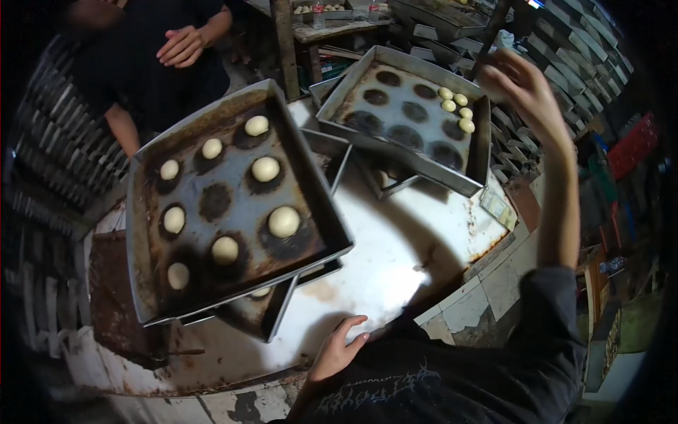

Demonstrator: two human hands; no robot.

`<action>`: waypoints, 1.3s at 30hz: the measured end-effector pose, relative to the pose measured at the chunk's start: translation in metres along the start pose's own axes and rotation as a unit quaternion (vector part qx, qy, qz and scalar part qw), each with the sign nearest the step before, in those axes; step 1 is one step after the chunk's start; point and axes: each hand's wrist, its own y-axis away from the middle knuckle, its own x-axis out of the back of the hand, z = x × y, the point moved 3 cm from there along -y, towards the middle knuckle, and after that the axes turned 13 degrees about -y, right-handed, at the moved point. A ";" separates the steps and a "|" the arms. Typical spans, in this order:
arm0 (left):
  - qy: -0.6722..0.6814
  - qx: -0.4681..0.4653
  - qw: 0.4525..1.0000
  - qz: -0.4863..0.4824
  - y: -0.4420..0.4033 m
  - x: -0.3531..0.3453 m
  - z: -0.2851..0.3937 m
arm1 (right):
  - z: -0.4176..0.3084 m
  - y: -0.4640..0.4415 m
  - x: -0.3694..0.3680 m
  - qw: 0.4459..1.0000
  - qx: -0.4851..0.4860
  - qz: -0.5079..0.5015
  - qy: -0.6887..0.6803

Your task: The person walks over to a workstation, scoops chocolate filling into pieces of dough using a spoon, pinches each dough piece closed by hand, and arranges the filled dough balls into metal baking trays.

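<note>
My left hand (340, 349) rests low near the table's front edge, its thumb and finger apart and nothing between them. My right hand (519, 88) is raised at the right corner of a square metal tray (418, 171), fingers bent downward and blurred, so I cannot see whether they hold anything. Several small pale dough balls (448, 105) lie bunched along that tray's right side, beside dark round marks. The larger-looking tray (244, 291) on the left carries several round dough balls (284, 222), spaced apart, most on dark spots.
Both trays sit on other metal trays (282, 311), stacked crosswise on the white table (374, 254). Across the table stands another person, with one hand (181, 46) raised. A banknote-like paper (498, 209) lies at the right edge. Plastic bottles (318, 15) stand behind.
</note>
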 end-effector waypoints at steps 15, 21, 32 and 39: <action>-0.043 0.089 0.985 0.140 -0.090 -0.055 0.055 | 0.393 -0.040 -0.028 0.840 -0.104 -0.274 0.456; 0.012 0.055 0.981 0.183 -0.081 -0.060 0.058 | 0.303 -0.026 -0.014 0.933 -0.319 -0.149 -0.073; 0.560 0.002 0.756 0.337 0.093 -0.060 0.001 | -0.088 0.308 -0.213 0.747 0.332 -0.549 -0.175; 0.699 -0.071 0.593 0.393 0.213 -0.058 -0.035 | -0.199 0.402 -0.332 0.706 0.393 -0.270 -0.524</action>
